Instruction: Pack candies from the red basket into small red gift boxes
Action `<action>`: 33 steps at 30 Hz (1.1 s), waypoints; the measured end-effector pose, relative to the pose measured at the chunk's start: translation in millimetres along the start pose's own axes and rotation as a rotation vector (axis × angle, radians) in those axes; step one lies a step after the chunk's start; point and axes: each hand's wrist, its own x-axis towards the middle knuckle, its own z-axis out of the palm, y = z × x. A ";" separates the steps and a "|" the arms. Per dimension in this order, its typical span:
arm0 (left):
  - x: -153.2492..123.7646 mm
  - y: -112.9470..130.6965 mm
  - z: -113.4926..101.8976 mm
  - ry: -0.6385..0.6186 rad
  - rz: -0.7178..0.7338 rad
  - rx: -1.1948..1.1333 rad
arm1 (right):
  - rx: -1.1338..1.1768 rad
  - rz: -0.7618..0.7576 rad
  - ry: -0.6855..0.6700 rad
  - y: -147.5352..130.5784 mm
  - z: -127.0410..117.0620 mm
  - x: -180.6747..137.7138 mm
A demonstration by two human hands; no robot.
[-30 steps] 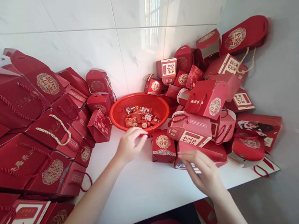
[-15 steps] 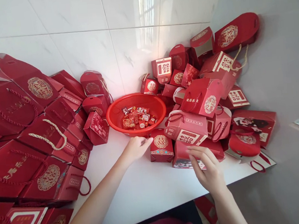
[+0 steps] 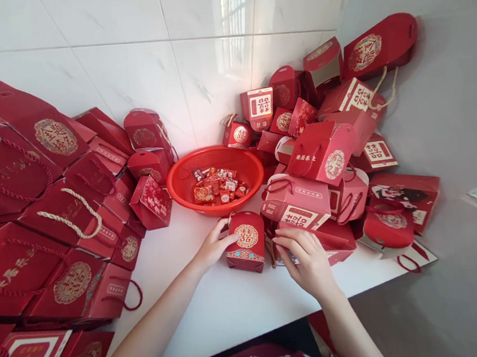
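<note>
A small red gift box (image 3: 252, 256) with a gold round emblem stands on the white table in front of the basket. My left hand (image 3: 216, 243) grips its left side, thumb on the front face and fingers behind. Just right of the box is my right hand (image 3: 305, 258), its fingers curled and pinched together. A cord hangs close to those fingertips; whether they hold it is hidden. Behind the box sits a red plastic basket (image 3: 242, 154), with several small wrapped candies (image 3: 217, 183) inside.
Many red gift boxes (image 3: 55, 136) with rope handles are stacked along the left. Another pile of red boxes (image 3: 325, 152) rises on the right, near my right hand. A white table (image 3: 193, 314) lies under everything, against a tiled wall (image 3: 127, 88).
My left hand has taken hold of the small gift box and drawn it left and nearer to me. My right hand has moved left, beside the box.
</note>
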 end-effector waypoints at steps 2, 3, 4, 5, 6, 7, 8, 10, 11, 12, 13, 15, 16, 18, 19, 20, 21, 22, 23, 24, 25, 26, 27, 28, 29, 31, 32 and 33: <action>-11.0 2.6 -2.4 0.029 -0.017 -0.040 | -0.002 -0.001 0.010 1.2 0.3 0.6; -16.5 4.0 -3.5 0.045 -0.022 -0.059 | -0.001 -0.002 0.014 1.6 0.5 0.7; -22.0 5.4 -4.7 0.061 -0.020 -0.073 | 0.001 -0.003 0.017 1.9 0.6 0.8; -27.4 7.0 -6.3 0.074 -0.012 -0.080 | 0.004 -0.002 0.016 1.9 0.7 0.7; -32.5 8.6 -8.3 0.088 -0.002 -0.082 | 0.009 -0.001 0.016 1.7 0.7 0.8; -37.4 10.3 -10.8 0.105 0.010 -0.079 | 0.015 0.000 0.016 1.1 0.7 0.9; -42.1 11.9 -13.8 0.128 0.026 -0.070 | 0.021 0.001 0.016 0.2 0.7 1.3; -50.9 14.8 -20.9 0.185 0.067 -0.026 | 0.039 0.000 0.021 -2.4 0.9 2.9; -55.1 15.9 -24.8 0.215 0.099 0.010 | 0.049 -0.003 0.026 -4.0 1.1 4.3; -59.2 16.8 -28.8 0.240 0.139 0.051 | 0.060 -0.010 0.030 -5.7 1.6 5.9; -63.4 17.3 -32.6 0.254 0.187 0.090 | 0.072 -0.020 0.034 -7.6 2.3 7.7; -71.5 17.1 -39.5 0.246 0.280 0.148 | 0.094 -0.049 0.039 -11.2 4.2 11.6; -75.3 16.4 -42.5 0.229 0.313 0.165 | 0.105 -0.062 0.039 -13.0 5.3 13.5; -81.8 14.0 -47.6 0.197 0.339 0.176 | 0.130 -0.079 0.031 -16.3 7.6 16.5; -84.3 12.6 -49.7 0.193 0.337 0.173 | 0.145 -0.082 0.026 -18.0 8.8 17.4; -86.2 11.1 -51.7 0.194 0.328 0.167 | 0.162 -0.081 0.020 -19.7 10.1 17.9; -87.4 9.7 -53.5 0.203 0.319 0.159 | 0.183 -0.081 0.011 -21.6 11.5 18.1; -88.1 8.5 -55.3 0.212 0.311 0.154 | 0.208 -0.080 -0.001 -23.7 12.9 18.2; -88.4 7.5 -57.0 0.224 0.306 0.150 | 0.238 -0.081 -0.015 -26.1 14.7 18.1; -88.3 6.8 -58.6 0.236 0.302 0.149 | 0.267 -0.086 -0.034 -28.8 16.7 18.2; -88.0 6.3 -60.1 0.251 0.300 0.146 | 0.292 -0.093 -0.058 -31.8 18.9 18.6; -87.6 6.1 -61.4 0.267 0.299 0.142 | 0.308 -0.101 -0.082 -34.9 21.5 19.3; -87.3 6.1 -62.5 0.281 0.296 0.139 | 0.315 -0.103 -0.106 -38.2 24.3 20.5; -87.2 6.2 -63.5 0.293 0.286 0.139 | 0.316 -0.094 -0.128 -41.4 27.2 22.2; -87.2 6.3 -64.2 0.302 0.269 0.143 | 0.313 -0.071 -0.146 -44.4 30.1 24.2; -87.6 6.2 -65.1 0.311 0.226 0.157 | 0.300 0.008 -0.170 -49.6 35.4 29.0; -87.8 5.7 -65.6 0.319 0.208 0.158 | 0.291 0.049 -0.187 -51.7 37.6 31.7; -87.9 4.7 -66.3 0.330 0.196 0.150 | 0.278 0.079 -0.215 -53.3 39.5 34.4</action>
